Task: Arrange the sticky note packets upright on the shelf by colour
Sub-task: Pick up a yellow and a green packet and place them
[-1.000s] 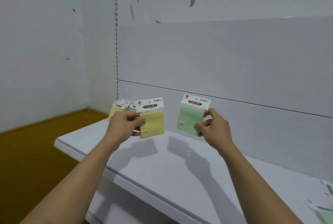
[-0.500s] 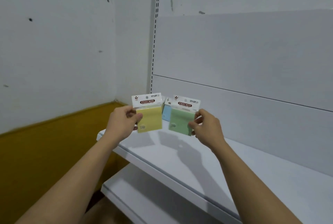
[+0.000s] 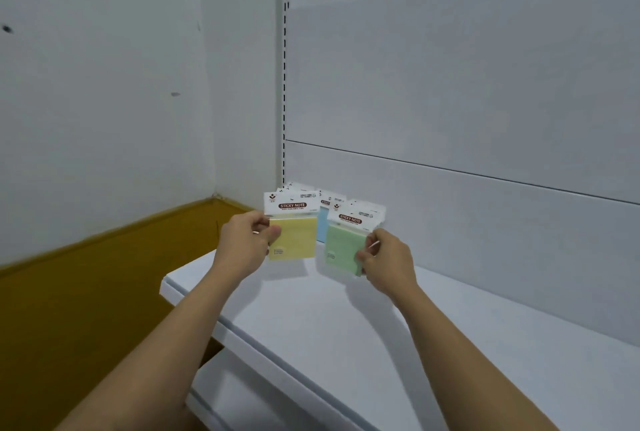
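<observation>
Centre frame, over the shelf (image 3: 311,326): my left grip (image 3: 242,247) pinches the yellow packet (image 3: 294,236), my right grip (image 3: 388,260) pinches the green packet (image 3: 344,247).

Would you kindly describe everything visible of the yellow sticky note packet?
The yellow sticky note packet is a square pale-yellow pad under a white header card printed STICKY NOTE. It is upright, facing the camera, over the left end of the shelf. The left hand pinches its left edge, thumb in front.
</observation>
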Tool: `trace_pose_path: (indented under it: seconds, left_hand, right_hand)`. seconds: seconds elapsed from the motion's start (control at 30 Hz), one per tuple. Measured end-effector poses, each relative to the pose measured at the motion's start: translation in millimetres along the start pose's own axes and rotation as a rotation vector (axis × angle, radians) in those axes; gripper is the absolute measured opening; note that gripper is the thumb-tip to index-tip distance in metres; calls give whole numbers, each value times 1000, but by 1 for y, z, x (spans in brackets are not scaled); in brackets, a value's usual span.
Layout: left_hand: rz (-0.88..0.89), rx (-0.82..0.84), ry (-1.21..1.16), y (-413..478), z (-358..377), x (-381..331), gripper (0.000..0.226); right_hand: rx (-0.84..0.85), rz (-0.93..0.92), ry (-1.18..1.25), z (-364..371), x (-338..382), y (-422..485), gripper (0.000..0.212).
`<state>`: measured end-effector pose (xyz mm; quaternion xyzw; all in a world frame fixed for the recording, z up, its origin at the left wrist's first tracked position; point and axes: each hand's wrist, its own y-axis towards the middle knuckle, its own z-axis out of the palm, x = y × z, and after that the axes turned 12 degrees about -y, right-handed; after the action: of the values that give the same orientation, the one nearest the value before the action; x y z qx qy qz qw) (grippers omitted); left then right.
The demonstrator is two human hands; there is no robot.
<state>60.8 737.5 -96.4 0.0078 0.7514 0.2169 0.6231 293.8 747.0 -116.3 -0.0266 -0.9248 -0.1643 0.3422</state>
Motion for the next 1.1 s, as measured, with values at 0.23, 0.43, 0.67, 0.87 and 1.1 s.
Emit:
trace_pose_path:
  seconds: [0.23, 0.43, 0.67, 0.87, 1.1]
  left_hand:
    - [-3, 5, 52, 24, 16, 20, 9]
    - [-11, 68, 36, 51, 15, 41, 8]
    - [4, 205, 18, 94, 13, 65, 4]
    - [-23, 283, -40, 128, 2, 89, 2]
    - [-33, 367, -87, 158, -14, 105, 12]
  right_hand:
    - [29, 51, 44, 42, -19, 29, 16]
    - [-90, 118, 111, 55, -24, 51, 14]
    - [-255, 239, 108, 70, -29, 56, 15]
    - [-311, 314, -14, 81, -18, 62, 18]
    - [-371, 453, -109, 93, -6, 68, 27]
